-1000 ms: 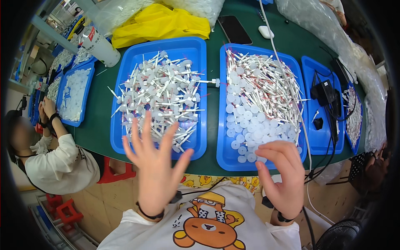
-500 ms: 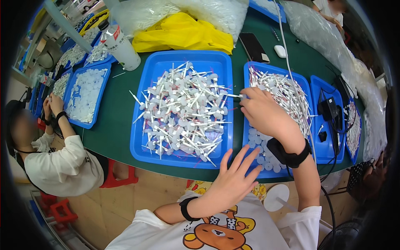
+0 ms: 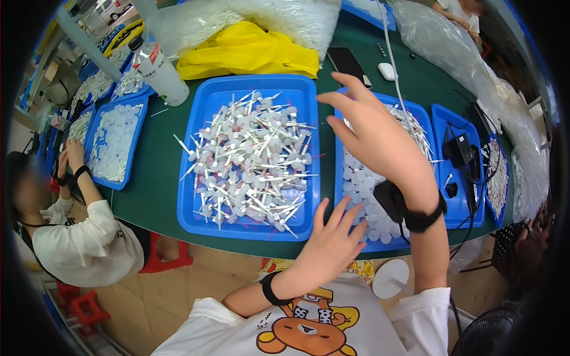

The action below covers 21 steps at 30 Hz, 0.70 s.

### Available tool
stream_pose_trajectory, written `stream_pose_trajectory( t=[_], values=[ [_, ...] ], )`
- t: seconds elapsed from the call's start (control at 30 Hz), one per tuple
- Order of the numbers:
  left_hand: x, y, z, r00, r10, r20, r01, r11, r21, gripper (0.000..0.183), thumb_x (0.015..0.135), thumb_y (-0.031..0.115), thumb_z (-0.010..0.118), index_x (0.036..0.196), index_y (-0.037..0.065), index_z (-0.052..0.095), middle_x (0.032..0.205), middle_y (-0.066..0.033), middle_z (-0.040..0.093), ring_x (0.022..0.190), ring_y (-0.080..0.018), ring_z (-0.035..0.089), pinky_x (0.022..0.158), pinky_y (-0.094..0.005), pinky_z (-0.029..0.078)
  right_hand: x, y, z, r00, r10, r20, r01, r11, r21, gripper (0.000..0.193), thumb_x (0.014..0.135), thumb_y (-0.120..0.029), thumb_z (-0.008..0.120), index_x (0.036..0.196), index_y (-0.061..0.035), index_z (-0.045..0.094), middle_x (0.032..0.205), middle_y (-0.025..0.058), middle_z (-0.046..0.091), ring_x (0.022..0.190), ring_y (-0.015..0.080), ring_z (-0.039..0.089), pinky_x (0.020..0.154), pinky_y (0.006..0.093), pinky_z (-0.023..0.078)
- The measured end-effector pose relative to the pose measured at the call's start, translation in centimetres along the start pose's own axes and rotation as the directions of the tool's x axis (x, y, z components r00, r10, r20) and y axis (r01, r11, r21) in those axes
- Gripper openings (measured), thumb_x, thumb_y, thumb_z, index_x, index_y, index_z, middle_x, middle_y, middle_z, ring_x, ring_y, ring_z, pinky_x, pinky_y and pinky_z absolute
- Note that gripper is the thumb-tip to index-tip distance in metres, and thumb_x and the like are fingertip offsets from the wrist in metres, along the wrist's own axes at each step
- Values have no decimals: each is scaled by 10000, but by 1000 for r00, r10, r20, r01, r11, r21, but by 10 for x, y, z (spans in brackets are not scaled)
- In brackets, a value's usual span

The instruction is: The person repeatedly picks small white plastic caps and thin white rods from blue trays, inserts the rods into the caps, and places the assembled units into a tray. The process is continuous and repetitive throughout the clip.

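My left hand (image 3: 332, 240) hovers open with fingers spread at the near edge of the green table, just right of the front corner of the middle blue tray (image 3: 202, 222). That tray holds a heap of white stick-and-cap parts (image 3: 249, 160). My right hand (image 3: 380, 139) is raised over the right blue tray (image 3: 341, 154), fingers apart, holding nothing that I can see. A black wrist device sits on that arm. The right tray holds white round caps (image 3: 365, 184) near me and thin white sticks (image 3: 415, 127) farther back.
A person in white (image 3: 77, 237) sits at the left beside another blue tray of white caps (image 3: 113, 142). A plastic bottle (image 3: 157, 68), yellow cloth (image 3: 246, 50), phone (image 3: 347, 62), clear plastic bags (image 3: 451, 53) and a tray with black chargers (image 3: 466, 160) lie on the table.
My right hand has lifted and reached farther out over the right tray. My left hand has risen from below the table edge to the tray's front corner. The view has shifted forward.
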State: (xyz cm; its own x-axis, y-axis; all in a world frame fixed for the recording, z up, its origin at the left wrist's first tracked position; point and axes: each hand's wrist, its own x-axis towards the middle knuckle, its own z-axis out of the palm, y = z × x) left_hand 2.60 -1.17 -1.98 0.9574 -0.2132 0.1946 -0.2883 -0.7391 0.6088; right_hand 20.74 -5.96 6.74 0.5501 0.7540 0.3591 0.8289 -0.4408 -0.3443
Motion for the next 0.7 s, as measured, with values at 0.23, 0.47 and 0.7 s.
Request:
stream_pose_trajectory(
  t=[0.23, 0.47, 0.7],
  values=[
    [16, 3, 9, 990, -91, -105, 95, 995, 31, 351, 860, 50, 657, 1205, 66, 593, 1136, -68, 572, 1145, -253, 517, 1046, -500, 289, -125, -22, -70, 931, 364, -10, -360, 917, -170, 251, 885, -44, 628, 1133, -7, 621, 1166, 173, 621, 1046, 374, 593, 918, 428, 449],
    [19, 0, 23, 977, -116, -176, 130, 989, 69, 333, 808, 42, 711, 1119, 92, 603, 1025, -45, 554, 1035, -242, 517, 904, -416, 330, -178, 18, -48, 859, 511, 32, -504, 855, -122, 157, 877, -16, 616, 1031, 0, 640, 1063, 145, 625, 1010, 354, 583, 890, 427, 440],
    [20, 0, 20, 969, -129, -213, 125, 992, -34, 266, 788, 47, 741, 1020, 124, 638, 989, -9, 560, 999, -218, 530, 888, -396, 328, -163, 43, -29, 908, 416, 48, -392, 885, -250, 233, 864, -9, 645, 1096, 18, 641, 1207, 157, 598, 1154, 360, 541, 977, 440, 431]
  ],
)
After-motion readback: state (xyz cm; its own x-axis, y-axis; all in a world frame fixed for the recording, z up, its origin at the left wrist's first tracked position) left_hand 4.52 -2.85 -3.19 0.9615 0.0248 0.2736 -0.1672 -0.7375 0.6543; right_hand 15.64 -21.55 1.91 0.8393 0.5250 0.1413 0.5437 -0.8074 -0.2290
